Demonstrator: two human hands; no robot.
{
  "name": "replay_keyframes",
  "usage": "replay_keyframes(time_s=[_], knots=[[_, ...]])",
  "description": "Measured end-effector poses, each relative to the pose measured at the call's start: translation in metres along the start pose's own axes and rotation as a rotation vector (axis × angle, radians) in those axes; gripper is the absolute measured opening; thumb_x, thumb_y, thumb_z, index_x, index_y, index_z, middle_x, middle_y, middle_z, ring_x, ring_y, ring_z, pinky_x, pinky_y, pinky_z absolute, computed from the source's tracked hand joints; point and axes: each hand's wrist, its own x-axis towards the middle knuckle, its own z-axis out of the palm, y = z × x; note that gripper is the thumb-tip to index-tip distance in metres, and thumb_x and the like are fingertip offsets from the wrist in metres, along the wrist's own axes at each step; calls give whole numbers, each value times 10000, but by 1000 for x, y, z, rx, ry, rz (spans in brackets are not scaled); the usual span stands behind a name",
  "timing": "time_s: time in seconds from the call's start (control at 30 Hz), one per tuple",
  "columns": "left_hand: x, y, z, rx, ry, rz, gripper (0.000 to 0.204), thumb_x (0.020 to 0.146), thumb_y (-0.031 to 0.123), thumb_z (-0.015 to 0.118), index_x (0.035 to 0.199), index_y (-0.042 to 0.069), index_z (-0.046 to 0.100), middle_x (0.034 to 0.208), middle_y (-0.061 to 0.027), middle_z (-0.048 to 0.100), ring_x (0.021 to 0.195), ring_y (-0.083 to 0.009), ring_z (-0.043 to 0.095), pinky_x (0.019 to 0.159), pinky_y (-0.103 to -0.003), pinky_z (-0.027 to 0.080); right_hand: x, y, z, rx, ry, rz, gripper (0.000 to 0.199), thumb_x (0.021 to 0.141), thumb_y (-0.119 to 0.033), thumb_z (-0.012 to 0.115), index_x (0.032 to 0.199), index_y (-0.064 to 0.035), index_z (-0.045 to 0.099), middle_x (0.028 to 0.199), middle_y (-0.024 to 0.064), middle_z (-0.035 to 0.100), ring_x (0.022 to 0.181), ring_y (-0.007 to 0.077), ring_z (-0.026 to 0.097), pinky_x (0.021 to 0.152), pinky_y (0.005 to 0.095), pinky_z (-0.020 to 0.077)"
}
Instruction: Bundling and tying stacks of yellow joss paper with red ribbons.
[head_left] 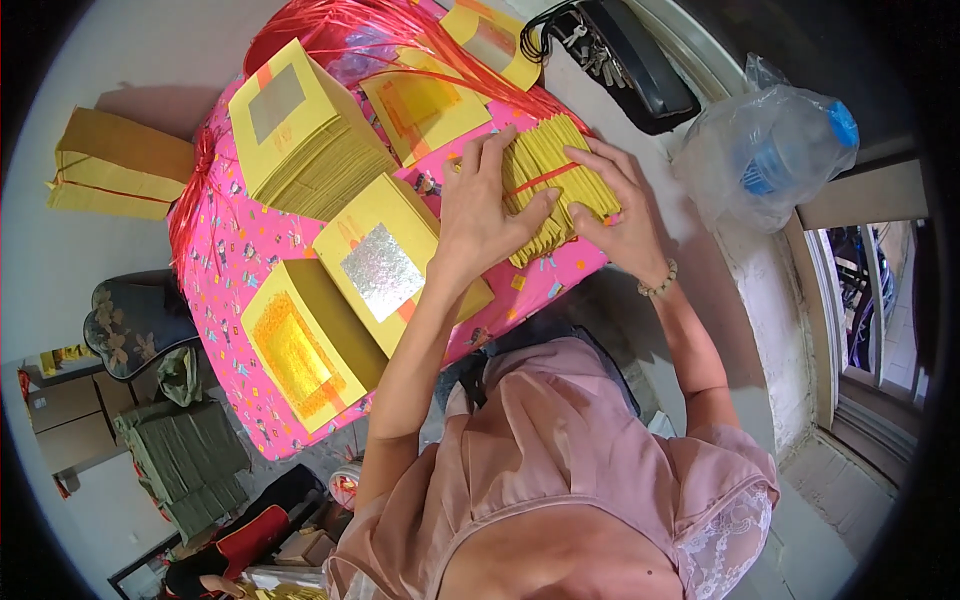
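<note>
Between my two hands stands a bundle of yellow paper (548,196), its many edges facing up and a red strip running across it. My left hand (478,212) holds the bundle's left side, thumb lying over the edges. On the other side, my right hand (625,218) has its fingers and thumb bent around the right end. Left of my hands are a tall stack of yellow paper with a grey square (320,140), a stack with a silver foil square (385,265) and one with a gold foil square (300,350).
Pink patterned cloth (225,275) covers the table. Red plastic strands (420,40) trail along its far side. At the right, a ledge carries a black case with keys (640,65) and a bagged plastic bottle (770,160). A chair (140,320) stands at the left.
</note>
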Motion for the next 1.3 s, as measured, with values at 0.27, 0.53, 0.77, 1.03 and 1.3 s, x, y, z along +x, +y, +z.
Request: replay_keyframes(time_s=[0.27, 0.53, 0.77, 1.03, 1.3], knots=[[-2, -1, -2, -21, 4, -4, 745, 735, 380, 728, 1330, 21, 458, 1236, -208, 513, 1091, -401, 476, 980, -463, 367, -6, 6, -5, 333, -32, 57, 505, 955, -150, 552, 1407, 14, 397, 1379, 128, 460, 1294, 209, 418, 1087, 320, 298], [-2, -4, -5, -15, -1, -11, 750, 726, 369, 736, 1334, 30, 458, 1244, -208, 513, 1099, -397, 464, 981, -465, 373, -3, 16, 4, 404, -55, 157, 424, 989, -127, 465, 1387, 14, 426, 1375, 130, 462, 1286, 207, 427, 1081, 311, 298], [-1, -6, -4, -40, 3, -6, 737, 734, 361, 732, 1325, 15, 459, 1245, -212, 511, 1103, -401, 463, 982, -464, 370, -5, -7, -7, -37, -4, -107, 447, 825, -182, 699, 1242, -72, 586, 1316, 153, 487, 1261, 302, 461, 1043, 373, 362], [0, -7, 1, -21, 43, 21, 676, 753, 341, 722, 1294, 14, 483, 1227, -212, 526, 1122, -405, 460, 973, -470, 377, -8, -7, -6, -74, -91, -97, 442, 770, -195, 765, 1183, -108, 635, 1361, 137, 453, 1282, 319, 450, 1032, 401, 390], [-2, -9, 0, -92, 30, 24, 654, 746, 287, 715, 1293, 15, 479, 1211, -199, 531, 1143, -345, 485, 995, -435, 323, -12, -2, -8, -38, -133, -171, 391, 782, -219, 759, 1157, -151, 674, 1395, 147, 435, 1292, 320, 442, 1049, 400, 382]])
